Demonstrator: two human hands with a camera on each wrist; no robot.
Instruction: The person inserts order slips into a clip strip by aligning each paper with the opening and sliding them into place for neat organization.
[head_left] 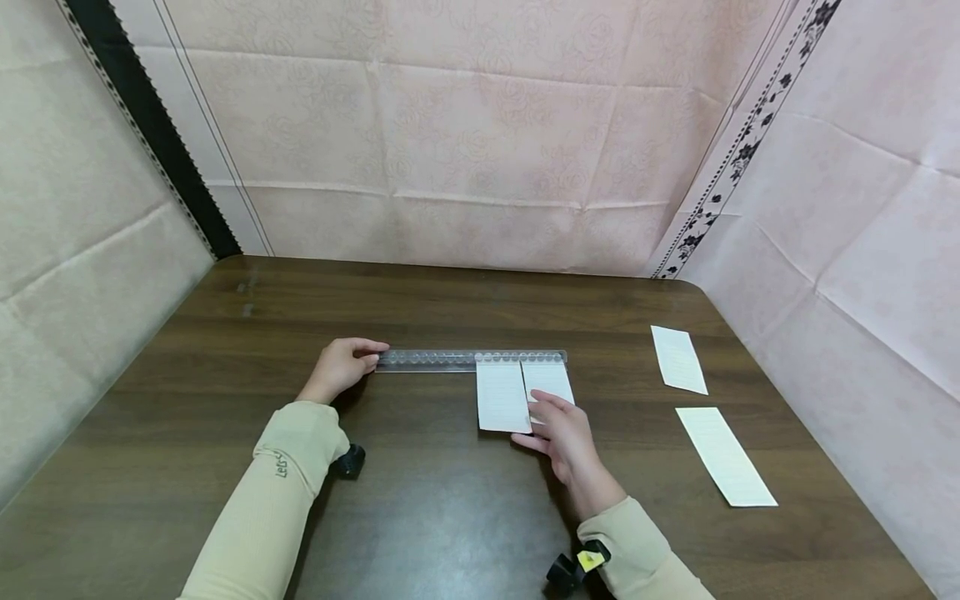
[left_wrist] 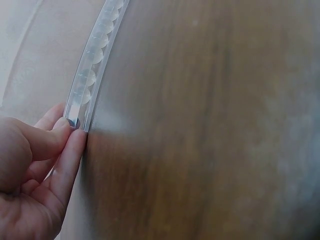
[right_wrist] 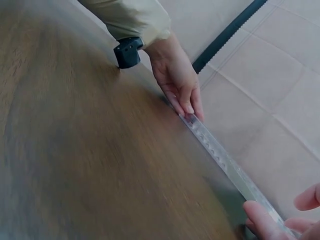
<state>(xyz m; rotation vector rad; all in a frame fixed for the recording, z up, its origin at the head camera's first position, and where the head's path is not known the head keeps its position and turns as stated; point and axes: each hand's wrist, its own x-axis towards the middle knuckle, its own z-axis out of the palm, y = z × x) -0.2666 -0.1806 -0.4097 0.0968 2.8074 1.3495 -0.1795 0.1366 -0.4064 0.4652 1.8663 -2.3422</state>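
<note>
Clear plastic strip [head_left: 426, 362] over the counter [head_left: 420, 500]: the left hand [head_left: 341, 367] pinches its left end; the right hand [head_left: 564, 437], fingers slightly parted, touches two paper slips [head_left: 501, 398] at its right, whether pinching I can't tell.

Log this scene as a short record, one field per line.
Surface: brown wood-grain table
Left grip: pinches the left end of a clear strip
Right grip: fingers over the near part of the right paper; whether it pinches cannot be told
Papers at strip: left paper and right paper side by side, far edges overlapping the strip's right part
Loose papers: far paper and near paper, apart, on the table's right side
Backdrop: pale patterned cloth
</note>
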